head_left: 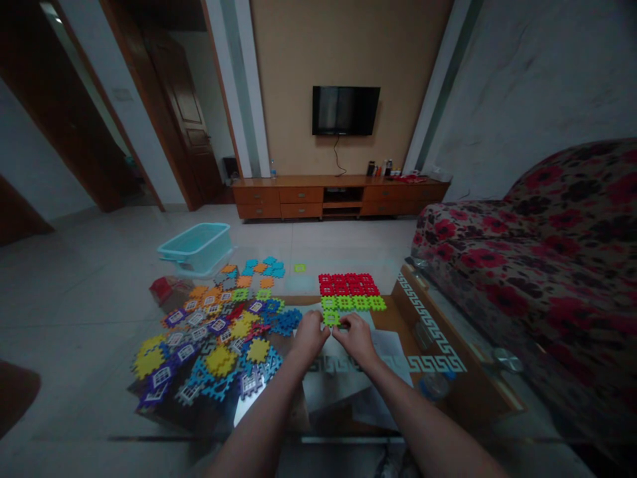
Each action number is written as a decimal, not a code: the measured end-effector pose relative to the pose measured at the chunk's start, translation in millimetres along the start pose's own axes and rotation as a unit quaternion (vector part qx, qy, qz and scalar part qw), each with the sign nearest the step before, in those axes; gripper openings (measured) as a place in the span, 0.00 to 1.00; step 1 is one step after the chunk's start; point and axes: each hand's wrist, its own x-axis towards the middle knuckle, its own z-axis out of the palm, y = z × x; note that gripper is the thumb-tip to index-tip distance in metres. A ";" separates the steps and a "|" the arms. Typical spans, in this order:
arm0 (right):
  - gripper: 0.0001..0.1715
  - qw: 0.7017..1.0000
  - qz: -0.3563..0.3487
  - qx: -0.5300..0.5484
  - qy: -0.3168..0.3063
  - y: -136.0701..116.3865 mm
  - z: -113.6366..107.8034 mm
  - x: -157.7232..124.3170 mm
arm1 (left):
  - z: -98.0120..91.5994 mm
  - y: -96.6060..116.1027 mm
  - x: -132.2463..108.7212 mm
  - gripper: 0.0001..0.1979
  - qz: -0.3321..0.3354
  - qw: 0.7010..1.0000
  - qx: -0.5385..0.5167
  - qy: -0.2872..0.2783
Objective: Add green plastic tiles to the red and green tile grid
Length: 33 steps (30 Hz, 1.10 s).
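Both hands meet at a lime-green interlocking puzzle tile (pixel 331 318) on the glass table. My left hand (pixel 311 334) pinches the tile's left side, and my right hand (pixel 355 336) has its fingers closed at the right side. Just beyond this tile runs a row of joined lime-green tiles (pixel 361 303), which it touches or nearly touches. Behind that row lies a block of joined red tiles (pixel 348 284) in two rows. The fingertips partly hide the near edge of the held tile.
Loose yellow, blue, purple and orange tiles (pixel 219 325) cover the table's left side. A turquoise basin (pixel 196 249) stands beyond it on the floor. Papers (pixel 393 348) and a plastic bottle (pixel 435 385) show through the glass. A flowered sofa (pixel 527 265) is at right.
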 end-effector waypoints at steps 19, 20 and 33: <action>0.01 1.000 0.006 -0.006 -0.011 -1.4 -1.4 2.0 | 4.0 -3.6 3.6 0.08 0.002 1.000 0.002 0.006; 0.01 1.000 0.006 -0.006 -0.011 -1.2 -1.2 2.0 | 4.2 -3.9 3.7 0.09 0.003 1.000 0.002 0.006; 0.03 1.000 0.001 -0.019 -0.013 5.0 2.5 2.0 | 6.4 -6.4 4.2 0.06 0.007 1.000 0.003 0.002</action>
